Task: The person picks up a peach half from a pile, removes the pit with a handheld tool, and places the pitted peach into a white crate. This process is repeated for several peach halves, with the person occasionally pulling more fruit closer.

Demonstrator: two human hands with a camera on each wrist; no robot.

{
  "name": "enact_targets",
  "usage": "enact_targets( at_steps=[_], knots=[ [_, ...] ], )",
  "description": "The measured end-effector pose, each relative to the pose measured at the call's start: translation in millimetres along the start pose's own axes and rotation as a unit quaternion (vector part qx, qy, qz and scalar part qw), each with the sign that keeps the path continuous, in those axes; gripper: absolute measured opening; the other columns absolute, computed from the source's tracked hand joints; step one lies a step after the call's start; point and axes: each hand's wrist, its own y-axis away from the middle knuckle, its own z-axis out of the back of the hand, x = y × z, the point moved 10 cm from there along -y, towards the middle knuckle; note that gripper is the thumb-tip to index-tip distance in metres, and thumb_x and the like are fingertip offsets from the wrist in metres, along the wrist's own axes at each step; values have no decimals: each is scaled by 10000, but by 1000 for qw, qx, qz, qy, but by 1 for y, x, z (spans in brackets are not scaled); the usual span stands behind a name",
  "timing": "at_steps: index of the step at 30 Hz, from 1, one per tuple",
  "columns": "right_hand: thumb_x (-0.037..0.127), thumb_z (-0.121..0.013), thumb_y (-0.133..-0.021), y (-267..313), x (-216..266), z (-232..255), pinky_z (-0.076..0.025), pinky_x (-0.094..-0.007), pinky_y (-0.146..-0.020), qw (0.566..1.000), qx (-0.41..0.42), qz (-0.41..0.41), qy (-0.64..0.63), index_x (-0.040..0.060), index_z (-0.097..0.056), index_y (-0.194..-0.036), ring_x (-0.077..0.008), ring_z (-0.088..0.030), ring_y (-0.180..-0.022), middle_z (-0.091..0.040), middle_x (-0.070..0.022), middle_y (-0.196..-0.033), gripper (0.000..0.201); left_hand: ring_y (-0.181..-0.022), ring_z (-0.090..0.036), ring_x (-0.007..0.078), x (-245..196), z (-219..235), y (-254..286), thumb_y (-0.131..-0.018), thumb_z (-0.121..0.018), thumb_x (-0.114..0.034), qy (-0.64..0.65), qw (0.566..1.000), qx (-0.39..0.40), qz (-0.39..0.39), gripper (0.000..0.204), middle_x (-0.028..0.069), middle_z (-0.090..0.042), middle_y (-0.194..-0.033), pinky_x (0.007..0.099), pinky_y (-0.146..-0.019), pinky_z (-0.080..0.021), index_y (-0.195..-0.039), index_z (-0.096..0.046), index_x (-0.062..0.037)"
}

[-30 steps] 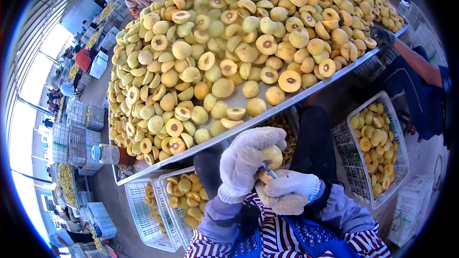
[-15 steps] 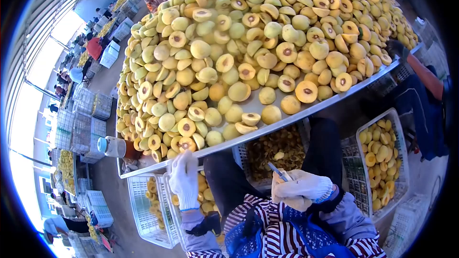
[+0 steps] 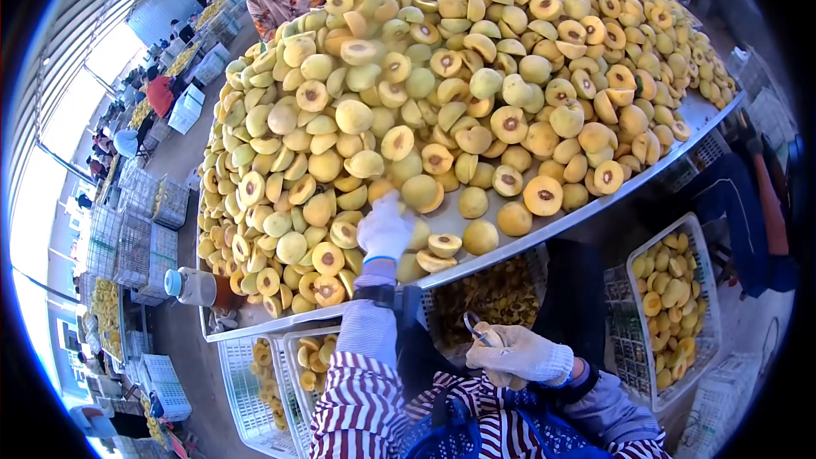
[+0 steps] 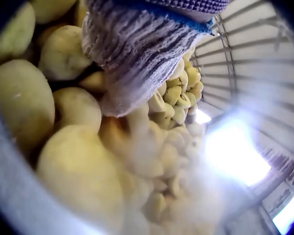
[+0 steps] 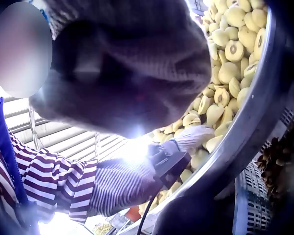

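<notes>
My gloved left hand (image 3: pixel 385 225) reaches over the tray's near edge into the halved yellow fruit (image 3: pixel 399 143), fingertips against the pieces. In the right wrist view, that left hand (image 5: pixel 193 138) lies with extended fingers on the pile. Close up in the left wrist view, the glove (image 4: pixel 137 54) is among whole-looking and cut fruit (image 4: pixel 81 171); its fingertips are blurred. Above my lap, my gloved right hand (image 3: pixel 523 355) grips a small tool (image 3: pixel 490 337) with a curved metal loop. The right glove (image 5: pixel 132 63) fills much of the right wrist view, dark, its fingers indistinct.
The metal tray edge (image 3: pixel 544 232) runs between me and the pile. Below it sits a crate of dark scraps (image 3: pixel 484 293). Fruit crates stand at left (image 3: pixel 246 391) and right (image 3: pixel 712 323). A jar (image 3: pixel 197 287) rests at the tray's left corner. Another person's arm (image 3: pixel 767 195) is at right.
My left hand has parted from the right, passed the tray's near edge and moved forward onto the pile. The fruit earlier between both hands is gone from them; my right hand still grips the tool.
</notes>
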Motion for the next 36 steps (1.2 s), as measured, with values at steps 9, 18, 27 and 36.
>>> enact_targets(
  at_steps=[9,18,27,36],
  knots=[
    [358,-652,-930,-8,35,15,-439,-223,-476,988,-129,85,29,77,-597,-1188,-73,-560,-502,-623,-8,-673,385,-1022,-629,166,-45,32,96,-1040,-465,-432,735,669,101,-54,498,110,-630,-1172,305,-880,-533,-1325,-529,-28],
    [292,-741,-860,41,83,41,-547,-390,-612,810,-429,345,200,105,-587,-1165,-339,-701,-695,-677,-156,-757,390,-973,-617,115,-76,50,161,-1056,-465,-346,631,764,122,-64,425,84,-653,-1133,271,-868,-501,-1304,-571,-18],
    [264,-703,-872,50,94,24,-538,-421,-568,735,-439,393,336,129,-602,-1085,-353,-675,-644,-666,-148,-708,272,-1080,-580,117,-83,57,188,-1052,-479,-212,514,855,43,-58,295,63,-651,-1194,279,-955,-465,-1246,-613,-33],
    [440,-678,-877,29,63,4,-533,-459,-670,886,-283,242,278,80,-567,-1056,-414,-670,-794,-673,-207,-859,418,-956,-640,190,-61,51,175,-1055,-403,-465,794,605,54,20,556,142,-658,-1104,300,-834,-534,-1294,-533,20]
  ],
)
